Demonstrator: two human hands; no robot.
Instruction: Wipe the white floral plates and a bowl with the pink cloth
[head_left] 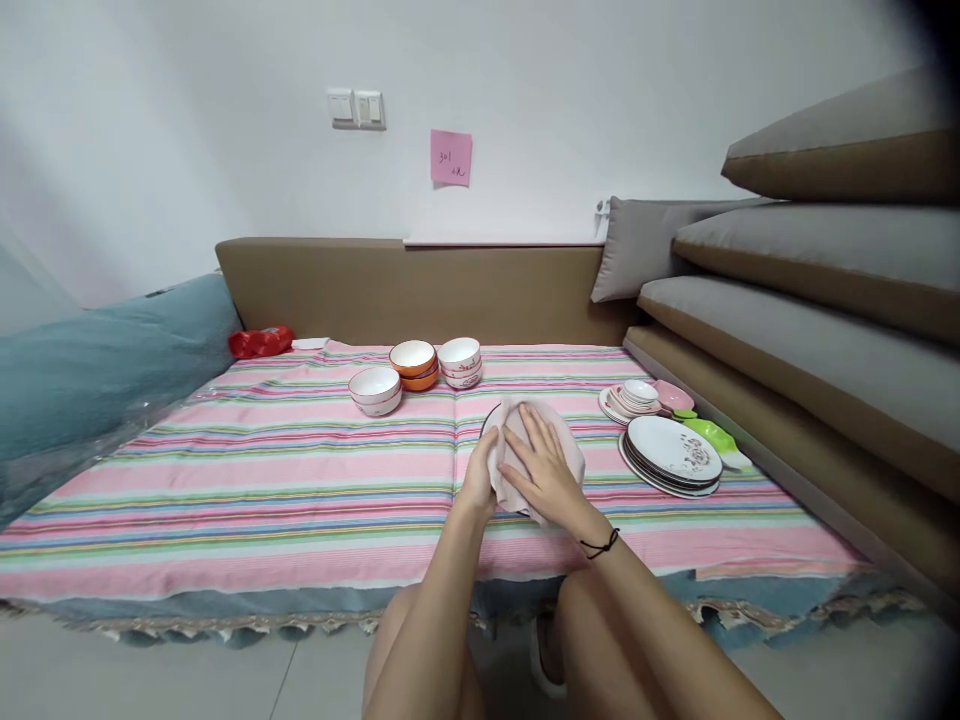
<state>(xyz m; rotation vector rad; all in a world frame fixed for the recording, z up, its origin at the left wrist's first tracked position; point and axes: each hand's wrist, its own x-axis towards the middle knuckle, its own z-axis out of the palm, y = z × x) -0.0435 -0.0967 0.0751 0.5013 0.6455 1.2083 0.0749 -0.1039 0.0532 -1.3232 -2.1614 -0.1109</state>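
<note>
My left hand (480, 478) grips the left rim of a plate (492, 420) that I hold tilted above the striped cloth (262, 470). A pale pink cloth (566, 450) covers most of the plate. My right hand (541, 462) lies flat on that cloth with its fingers stretched out, pressing it against the plate. A black hair tie sits on my right wrist.
A stack of patterned plates (671, 455) lies to the right, with small saucers (637, 398), a pink dish (673, 397) and a green dish (712, 435) beside it. White and orange bowls (416, 365) stand behind. Grey cushions (817, 300) are stacked at right, and a red object (261, 341) lies at far left.
</note>
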